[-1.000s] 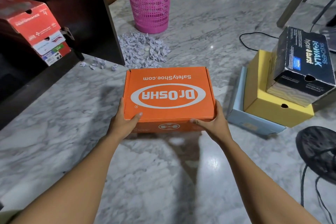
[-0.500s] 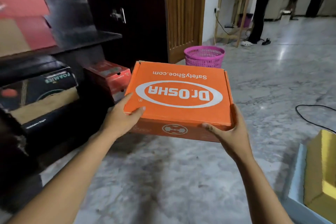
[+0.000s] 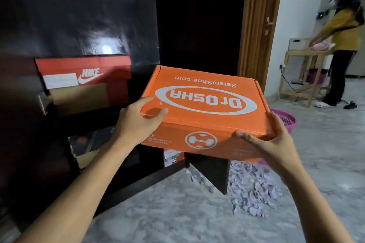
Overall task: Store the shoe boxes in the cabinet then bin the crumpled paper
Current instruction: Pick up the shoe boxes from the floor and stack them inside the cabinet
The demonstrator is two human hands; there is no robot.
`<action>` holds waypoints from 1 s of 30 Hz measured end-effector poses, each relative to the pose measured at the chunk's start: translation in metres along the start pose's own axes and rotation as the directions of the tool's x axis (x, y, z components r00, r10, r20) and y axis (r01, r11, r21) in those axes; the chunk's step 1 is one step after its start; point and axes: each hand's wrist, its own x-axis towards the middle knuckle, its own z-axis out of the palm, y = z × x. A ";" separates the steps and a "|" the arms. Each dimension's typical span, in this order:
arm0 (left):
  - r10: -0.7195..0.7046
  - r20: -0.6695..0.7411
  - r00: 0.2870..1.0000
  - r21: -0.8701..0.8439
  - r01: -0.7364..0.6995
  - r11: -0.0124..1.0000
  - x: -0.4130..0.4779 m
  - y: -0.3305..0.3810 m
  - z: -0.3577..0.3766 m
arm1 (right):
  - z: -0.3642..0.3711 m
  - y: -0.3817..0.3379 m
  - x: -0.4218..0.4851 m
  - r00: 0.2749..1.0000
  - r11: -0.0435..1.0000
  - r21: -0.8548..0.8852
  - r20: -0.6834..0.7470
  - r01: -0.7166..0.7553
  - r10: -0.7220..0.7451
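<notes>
Box lid-up, long axis crosswise

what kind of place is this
Likely a home, perhaps a hallway: a dark cabinet with shoe boxes, a wooden door, and a marble floor with a pink bin and crumpled paper.

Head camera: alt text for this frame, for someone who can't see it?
The left hand and right hand hold an orange shoe box in front of a dark cabinet that holds a red shoe box. Crumpled paper litters the floor near a pink basket.
</notes>
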 end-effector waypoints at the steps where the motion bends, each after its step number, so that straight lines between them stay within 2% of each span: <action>1: -0.010 -0.017 1.000 -0.013 0.010 1.000 0.010 0.006 -0.013 | 0.007 -0.016 0.009 1.000 1.000 0.000 0.011 -0.003 0.003; 7: -0.046 -0.183 0.982 -0.090 0.030 0.996 0.062 0.029 -0.084 | 0.050 -0.102 0.056 0.996 0.998 0.034 0.069 0.051 -0.053; 10: -0.062 -0.285 0.957 -0.087 0.039 0.995 0.081 0.033 -0.113 | 0.079 -0.134 0.077 0.991 0.993 0.079 0.102 0.083 -0.091; 13: -0.098 -0.341 0.935 -0.154 0.047 0.987 0.104 0.030 -0.132 | 0.108 -0.154 0.103 0.985 0.986 0.104 0.097 0.129 -0.139; 16: -0.096 -0.406 0.909 -0.202 0.014 0.979 0.133 0.027 -0.138 | 0.132 -0.163 0.128 0.980 0.978 0.126 0.092 0.163 -0.175; 23: -0.105 -0.571 0.814 -0.161 0.014 0.987 0.190 0.026 -0.144 | 0.187 -0.172 0.203 0.971 0.964 0.195 0.120 0.181 -0.207; 30: -0.154 -0.659 0.736 -0.075 0.140 0.987 0.247 0.010 -0.178 | 0.271 -0.190 0.273 0.945 0.936 0.306 0.216 0.175 -0.247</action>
